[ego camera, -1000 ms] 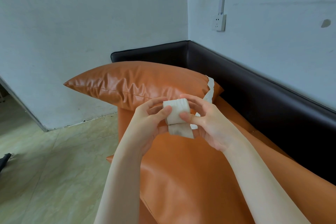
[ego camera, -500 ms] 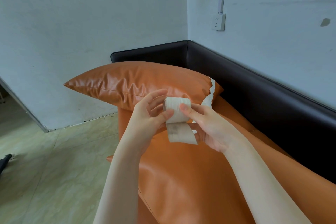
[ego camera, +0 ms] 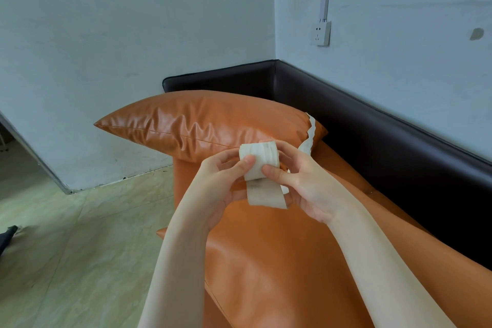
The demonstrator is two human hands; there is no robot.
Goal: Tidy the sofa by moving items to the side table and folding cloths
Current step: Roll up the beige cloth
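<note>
A white roll of tissue paper (ego camera: 259, 158) is held in the air above the orange sofa seat (ego camera: 279, 261), in front of the orange cushion (ego camera: 202, 122). My left hand (ego camera: 226, 181) pinches its left side with the thumb on the front. My right hand (ego camera: 300, 181) grips its right side, thumb on the front too. A loose strip hangs down from the roll between my hands. Another length of paper (ego camera: 310, 136) trails back over the cushion's right end.
The sofa has a black backrest (ego camera: 372, 130) running along both walls into the corner. A wall socket (ego camera: 320, 33) sits above it. Pale tiled floor (ego camera: 80, 234) lies to the left, with a dark object (ego camera: 6, 237) at the left edge.
Both hands kept turning the roll in place; the hanging strip below it has grown slightly longer than one second ago. The cushion and sofa have not moved.
</note>
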